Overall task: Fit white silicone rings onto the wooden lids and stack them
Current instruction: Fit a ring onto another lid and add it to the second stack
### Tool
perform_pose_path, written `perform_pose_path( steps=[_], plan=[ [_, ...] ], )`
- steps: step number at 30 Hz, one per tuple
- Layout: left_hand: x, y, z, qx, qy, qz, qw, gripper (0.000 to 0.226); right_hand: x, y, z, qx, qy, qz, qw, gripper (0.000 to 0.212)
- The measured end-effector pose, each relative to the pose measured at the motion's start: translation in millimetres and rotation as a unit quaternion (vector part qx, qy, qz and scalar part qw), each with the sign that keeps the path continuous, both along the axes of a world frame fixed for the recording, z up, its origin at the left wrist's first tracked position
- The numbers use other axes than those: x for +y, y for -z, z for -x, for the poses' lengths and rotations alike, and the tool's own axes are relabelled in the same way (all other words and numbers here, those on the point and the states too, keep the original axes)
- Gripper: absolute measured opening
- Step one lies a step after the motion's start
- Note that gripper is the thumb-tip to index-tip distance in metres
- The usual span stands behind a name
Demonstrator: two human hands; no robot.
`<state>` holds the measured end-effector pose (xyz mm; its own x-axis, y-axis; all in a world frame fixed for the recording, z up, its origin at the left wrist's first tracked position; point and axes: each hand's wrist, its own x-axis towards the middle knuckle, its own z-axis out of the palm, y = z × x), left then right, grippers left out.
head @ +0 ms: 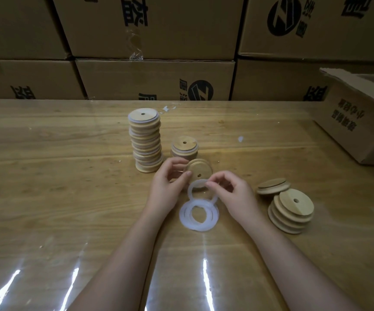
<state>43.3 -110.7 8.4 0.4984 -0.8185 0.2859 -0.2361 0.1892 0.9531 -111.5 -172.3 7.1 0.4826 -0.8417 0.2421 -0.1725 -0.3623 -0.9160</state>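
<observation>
My left hand (168, 185) grips a tilted wooden lid (200, 170) with a small hole, held above the table. My right hand (233, 194) pinches a white silicone ring (192, 187) at the lid's lower edge. Beneath my hands lies a small pile of white rings (198, 217) on the table. A tall stack of ringed lids (145, 142) stands behind my left hand, with a short stack (184, 148) beside it. Plain wooden lids (290, 211) are piled at the right, one more lid (272, 186) lying just behind them.
The wooden table (69, 187) is covered with shiny clear film. An open cardboard box (361, 122) sits at the far right. Stacked cardboard cartons (154, 41) form a wall behind the table. Small white scraps (240, 138) lie on the surface.
</observation>
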Motion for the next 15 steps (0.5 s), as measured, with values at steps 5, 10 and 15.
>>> perform_pose_path(
  steps=[5,10,15],
  plan=[
    [1.4,-0.5,4.9,-0.03,0.018,-0.002,0.999,0.025,-3.6,-1.3,-0.1,-0.077,0.052,0.021,0.995,0.017],
    [3.2,-2.8,6.7,-0.069,0.031,-0.006,0.997,0.022,-5.1,1.9,-1.3,-0.093,0.037,0.035,0.994,0.02],
    [4.3,0.2,10.5,-0.111,0.037,0.008,0.993,0.009,-7.7,5.4,-1.5,-0.079,0.059,0.043,0.994,0.02]
  ],
)
